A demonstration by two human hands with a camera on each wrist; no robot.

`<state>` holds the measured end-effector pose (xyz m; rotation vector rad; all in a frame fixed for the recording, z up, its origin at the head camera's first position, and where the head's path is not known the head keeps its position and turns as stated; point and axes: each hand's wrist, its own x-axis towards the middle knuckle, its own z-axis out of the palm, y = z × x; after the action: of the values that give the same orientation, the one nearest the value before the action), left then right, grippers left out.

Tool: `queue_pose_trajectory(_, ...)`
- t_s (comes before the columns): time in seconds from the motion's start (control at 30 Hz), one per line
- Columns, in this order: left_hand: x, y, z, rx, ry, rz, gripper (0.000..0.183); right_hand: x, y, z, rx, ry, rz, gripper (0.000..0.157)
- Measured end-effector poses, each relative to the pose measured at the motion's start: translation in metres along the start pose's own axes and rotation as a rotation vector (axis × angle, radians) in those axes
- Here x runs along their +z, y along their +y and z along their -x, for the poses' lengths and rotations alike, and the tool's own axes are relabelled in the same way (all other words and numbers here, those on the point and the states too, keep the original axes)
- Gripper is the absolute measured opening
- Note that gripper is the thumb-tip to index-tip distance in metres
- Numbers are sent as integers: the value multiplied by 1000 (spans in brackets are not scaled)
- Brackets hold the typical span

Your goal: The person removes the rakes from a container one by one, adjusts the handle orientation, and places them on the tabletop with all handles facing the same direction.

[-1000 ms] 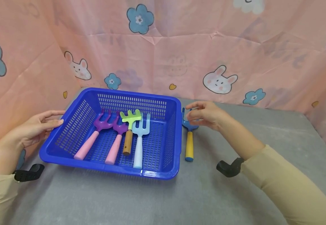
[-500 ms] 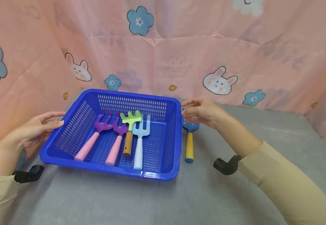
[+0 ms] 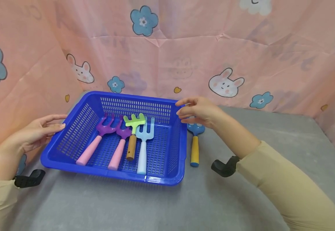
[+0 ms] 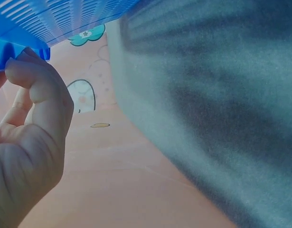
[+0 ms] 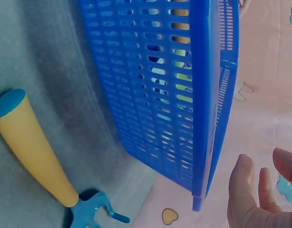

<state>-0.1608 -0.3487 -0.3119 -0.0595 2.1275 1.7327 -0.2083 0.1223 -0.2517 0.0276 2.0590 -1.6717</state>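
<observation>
A blue plastic basket (image 3: pixel 106 171) with slotted walls holds several small garden tools. Inside lie a hand fork (image 3: pixel 89 150) with pink handle and purple tines, a second pink-and-purple tool (image 3: pixel 117 154), a green hand rake (image 3: pixel 131 146) with wooden handle and a light blue hand fork (image 3: pixel 142 154). My left hand (image 3: pixel 41 131) pinches the basket's left rim, thumb on top. Over the back right corner hovers my right hand (image 3: pixel 200 112), fingers spread and holding nothing. Beside the basket's right wall, a blue hand fork (image 3: pixel 194 150) with yellow handle lies on the table, its tines partly hidden by the right hand.
The grey table (image 3: pixel 257 199) stretches to the front and right of the basket. A pink printed cloth (image 3: pixel 167 57) stands along the back and both sides. Black wrist mounts (image 3: pixel 225 166) stick out below both forearms.
My right hand has moved left, from above the blue fork's tines to the basket's back right corner. The left hand, the basket and the tools stay where they were.
</observation>
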Motion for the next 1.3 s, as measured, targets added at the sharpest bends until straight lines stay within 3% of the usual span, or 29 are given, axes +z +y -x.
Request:
queue_pose_trajectory(0.23, 1, 1, 1, 6, -9, 56, 30, 7, -4, 0, -4, -9, -29, 45)
queue_pose_trajectory(0.53, 1, 2, 0, -1, -5, -10, 27, 16, -9, -6, -8, -23, -27, 43)
queue_pose_trajectory(1.3, -1, 0, 0, 6, -23, 49, 28, 48, -19, -19, -20, -68, -40, 42)
